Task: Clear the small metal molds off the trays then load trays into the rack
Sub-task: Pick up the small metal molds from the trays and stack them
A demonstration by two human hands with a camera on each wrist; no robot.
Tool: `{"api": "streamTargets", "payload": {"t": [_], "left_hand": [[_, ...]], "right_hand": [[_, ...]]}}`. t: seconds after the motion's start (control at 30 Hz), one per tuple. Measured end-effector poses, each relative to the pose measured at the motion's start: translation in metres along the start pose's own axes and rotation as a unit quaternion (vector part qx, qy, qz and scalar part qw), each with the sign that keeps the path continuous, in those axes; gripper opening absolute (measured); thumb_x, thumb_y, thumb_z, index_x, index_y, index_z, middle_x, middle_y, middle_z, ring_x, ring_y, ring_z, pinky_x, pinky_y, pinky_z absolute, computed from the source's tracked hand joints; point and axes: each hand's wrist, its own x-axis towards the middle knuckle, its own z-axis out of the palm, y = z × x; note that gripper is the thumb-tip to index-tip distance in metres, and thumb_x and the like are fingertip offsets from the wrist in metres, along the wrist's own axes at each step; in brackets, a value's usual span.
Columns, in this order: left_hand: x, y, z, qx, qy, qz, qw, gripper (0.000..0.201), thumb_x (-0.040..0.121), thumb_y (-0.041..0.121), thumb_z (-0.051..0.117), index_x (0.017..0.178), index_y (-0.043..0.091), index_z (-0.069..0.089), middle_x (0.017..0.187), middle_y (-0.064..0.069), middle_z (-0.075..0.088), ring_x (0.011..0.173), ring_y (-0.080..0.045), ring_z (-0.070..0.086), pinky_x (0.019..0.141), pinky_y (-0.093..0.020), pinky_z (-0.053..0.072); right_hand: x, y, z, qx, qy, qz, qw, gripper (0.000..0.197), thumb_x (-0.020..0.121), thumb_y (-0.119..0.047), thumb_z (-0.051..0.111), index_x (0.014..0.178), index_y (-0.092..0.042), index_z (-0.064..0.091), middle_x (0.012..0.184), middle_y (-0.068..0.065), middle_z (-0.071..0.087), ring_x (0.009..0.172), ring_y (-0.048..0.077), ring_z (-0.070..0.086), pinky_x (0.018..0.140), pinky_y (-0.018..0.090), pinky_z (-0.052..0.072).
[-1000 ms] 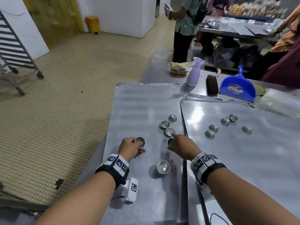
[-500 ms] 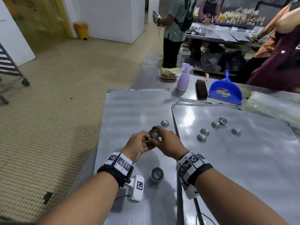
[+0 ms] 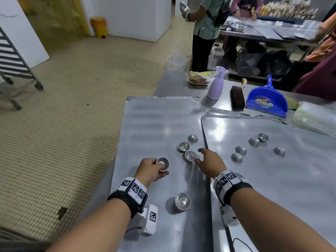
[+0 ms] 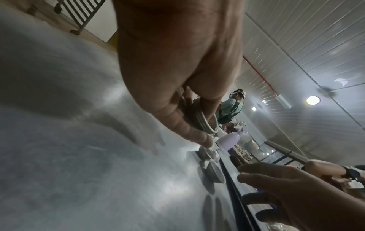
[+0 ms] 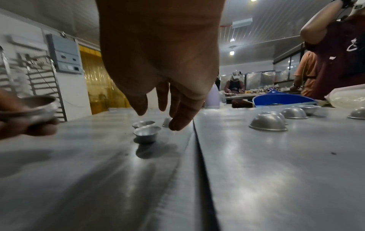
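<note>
- Molds (image 3: pixel 190 155) (thin metal) look light, stiff and slippery; pinch at the rim.
- Left hand (image 3: pixel 149 171) grip clasps nested molds (image 3: pixel 162 163).
- Right hand (image 3: pixel 211 165) grip released, reaching.

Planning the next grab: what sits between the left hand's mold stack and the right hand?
In the head view, one upright mold on the left tray lies between the mold stack in the left hand and the right hand.

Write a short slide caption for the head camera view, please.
Left hand holds stacked molds while the open right hand reaches for another mold on the tray.
</note>
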Motion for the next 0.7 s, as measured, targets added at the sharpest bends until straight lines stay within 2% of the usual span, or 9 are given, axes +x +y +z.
{"api": "streamTargets", "payload": {"t": [0.07,0.17,0.23,0.33,0.4,0.53,0.63,0.7], "left_hand": [[0.002,-0.002,0.000,0.028,-0.002,0.002,1.000,0.015,0.093,0.003,0.060,0.104,-0.006,0.065,0.083,-0.018,0.073,0.065,-0.020,0.075,0.056,-0.023,0.053],[0.003,-0.002,0.002,0.055,-0.006,0.004,0.998,0.016,0.092,0.003,0.059,0.104,-0.007,0.065,0.083,-0.024,0.075,0.065,-0.020,0.075,0.066,-0.032,0.053],[0.003,-0.002,0.002,0.058,-0.011,0.006,0.998,0.016,0.092,0.003,0.059,0.104,-0.006,0.065,0.086,-0.027,0.074,0.063,-0.019,0.074,0.065,-0.031,0.053],[0.001,-0.003,0.001,0.059,-0.014,0.008,0.998,0.014,0.092,0.002,0.059,0.102,-0.005,0.065,0.086,-0.025,0.074,0.059,-0.017,0.072,0.057,-0.024,0.054],[0.000,-0.004,0.000,0.058,-0.014,0.007,0.998,0.013,0.092,0.001,0.058,0.102,-0.003,0.066,0.081,-0.021,0.073,0.062,-0.020,0.073,0.059,-0.026,0.054],[0.000,-0.008,0.000,0.056,-0.018,0.012,0.998,0.013,0.091,0.000,0.057,0.100,-0.002,0.067,0.075,-0.014,0.072,0.072,-0.028,0.076,0.065,-0.034,0.052],[-0.001,-0.006,0.002,0.059,-0.019,0.011,0.998,0.013,0.091,0.000,0.058,0.101,-0.004,0.066,0.072,-0.016,0.073,0.070,-0.028,0.075,0.069,-0.037,0.052],[-0.003,-0.003,0.005,0.056,-0.019,0.012,0.998,0.013,0.091,0.001,0.059,0.101,-0.003,0.066,0.071,-0.017,0.074,0.067,-0.025,0.074,0.069,-0.036,0.051]], "right_hand": [[0.006,0.000,0.004,0.004,-0.018,0.005,1.000,0.056,0.093,-0.037,0.058,0.145,-0.018,0.046,0.143,0.008,0.055,0.130,0.026,0.053,0.104,0.036,0.043],[0.012,-0.007,0.011,0.000,-0.039,-0.001,0.999,0.058,0.091,-0.043,0.059,0.143,-0.019,0.047,0.139,0.009,0.057,0.126,0.028,0.055,0.102,0.038,0.045],[0.016,-0.012,0.015,-0.007,-0.044,-0.009,0.999,0.048,0.090,-0.041,0.058,0.133,-0.021,0.052,0.130,0.008,0.061,0.119,0.029,0.059,0.096,0.038,0.048],[0.023,-0.014,0.020,-0.023,-0.049,-0.013,0.998,0.033,0.090,-0.033,0.054,0.122,-0.022,0.056,0.121,0.008,0.064,0.111,0.030,0.061,0.087,0.035,0.047],[0.024,-0.012,0.021,-0.024,-0.042,-0.018,0.999,0.027,0.091,-0.031,0.054,0.116,-0.020,0.058,0.116,0.009,0.065,0.107,0.032,0.062,0.083,0.034,0.046],[0.014,-0.008,0.020,-0.040,-0.051,-0.025,0.998,0.020,0.091,-0.025,0.054,0.109,-0.017,0.059,0.111,0.010,0.060,0.107,0.032,0.059,0.083,0.034,0.044],[0.003,-0.005,0.016,-0.042,-0.076,-0.037,0.996,0.019,0.090,-0.028,0.054,0.106,-0.020,0.062,0.112,0.007,0.061,0.108,0.029,0.059,0.079,0.029,0.041],[-0.005,-0.006,0.011,-0.024,-0.076,-0.043,0.996,0.024,0.092,-0.030,0.055,0.111,-0.019,0.064,0.114,0.005,0.063,0.109,0.029,0.060,0.082,0.031,0.045]]}}
